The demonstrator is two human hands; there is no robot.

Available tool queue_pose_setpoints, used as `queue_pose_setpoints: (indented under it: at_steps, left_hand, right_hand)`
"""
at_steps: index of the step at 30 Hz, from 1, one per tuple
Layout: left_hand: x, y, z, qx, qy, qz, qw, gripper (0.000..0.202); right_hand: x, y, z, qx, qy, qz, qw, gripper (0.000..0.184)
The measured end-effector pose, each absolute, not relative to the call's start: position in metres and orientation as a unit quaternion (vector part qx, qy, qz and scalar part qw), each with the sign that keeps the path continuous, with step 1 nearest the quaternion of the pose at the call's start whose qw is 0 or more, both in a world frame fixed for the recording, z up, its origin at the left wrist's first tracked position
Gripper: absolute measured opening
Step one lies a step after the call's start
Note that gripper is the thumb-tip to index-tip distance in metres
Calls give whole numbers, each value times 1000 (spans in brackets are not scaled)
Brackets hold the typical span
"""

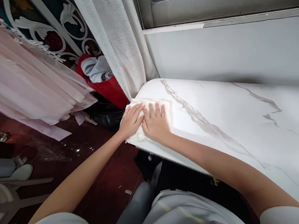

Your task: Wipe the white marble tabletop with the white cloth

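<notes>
A cream-coloured cloth (138, 136) lies flat at the left end of a white marble-patterned tabletop (234, 125). On its left part rests my left hand (131, 121), fingers stretched out over the cloth near the table's edge. Beside it my right hand (156, 123) presses flat on the cloth with its fingers spread and pointing away from me. The two hands touch or nearly touch at the thumbs. Both palms hide part of the cloth.
A pale curtain (121, 34) hangs at the table's far left corner. Behind it stands a red bag (111, 91) with grey clothing (97, 68). Pink fabric (31, 73) hangs at left, above a white plastic chair (5, 204). A wall (228, 51) and window frame (195, 10) border the table's back.
</notes>
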State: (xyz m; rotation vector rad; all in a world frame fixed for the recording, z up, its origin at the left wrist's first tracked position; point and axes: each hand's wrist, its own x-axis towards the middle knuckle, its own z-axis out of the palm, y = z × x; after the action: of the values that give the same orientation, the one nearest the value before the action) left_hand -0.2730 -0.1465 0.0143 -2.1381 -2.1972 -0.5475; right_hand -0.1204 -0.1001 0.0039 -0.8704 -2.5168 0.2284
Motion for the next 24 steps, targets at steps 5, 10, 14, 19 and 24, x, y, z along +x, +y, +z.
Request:
queue_pose_setpoints:
  at_steps: [5,10,14,19,24]
  left_hand:
    - [-265,-183,17,-673,-722,-164,14,49]
    - [-257,-204,18,-662,-739,-128,13,52]
    - [-260,-202,19,-661,-742,-112,-7,53]
    - [-274,-185,24,-639,-754,-117,-96,53]
    - [-270,-154,20,-643,-753,-125,-60,54]
  right_hand:
    - [-113,-129,9,-293,-925,108,218,57]
    - [-107,-140,16,-280,-925,177,187,56]
    - [-105,-133,25,-284,-917,242,139,60]
    - [-121,-119,34,-302,-903,278,124,62]
    - [-137,-95,23,-339,-897,221,176,59]
